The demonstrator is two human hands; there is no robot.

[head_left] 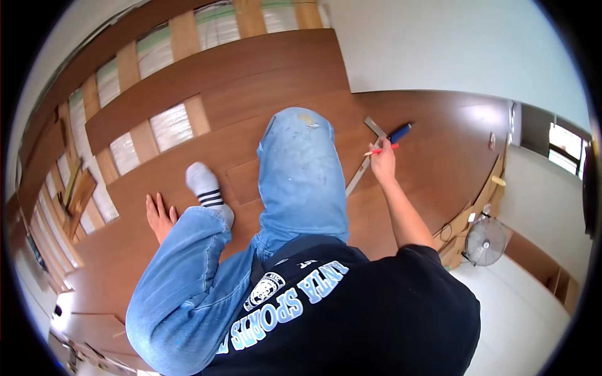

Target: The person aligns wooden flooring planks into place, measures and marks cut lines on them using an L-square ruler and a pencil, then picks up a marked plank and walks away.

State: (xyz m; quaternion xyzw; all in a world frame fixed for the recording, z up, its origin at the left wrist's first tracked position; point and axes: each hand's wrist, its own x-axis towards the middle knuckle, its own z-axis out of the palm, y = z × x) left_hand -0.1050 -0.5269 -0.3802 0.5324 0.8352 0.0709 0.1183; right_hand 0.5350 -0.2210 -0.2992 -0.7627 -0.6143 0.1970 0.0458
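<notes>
My right hand (383,163) is closed around a red pencil (390,148), its tip pointing left. Below the pencil, a metal carpenter's square (358,176) lies on the brown floorboards; the short arm (375,127) shows beyond my fingers. Beside that hand rests a tool with a blue handle (399,133), perhaps a utility knife. On the far side of my bent leg, my left hand (160,217) presses flat on the boards with fingers spread, holding nothing. My sock-covered foot (204,183) is close to it.
Brown floorboards (276,88) cover much of the floor. At the upper left, wooden battens (184,34) show with shiny sheeting between them. Loose wood pieces (81,194) lie at the left. A white wall (439,50) rises ahead; a round fan (486,241) stands at the right.
</notes>
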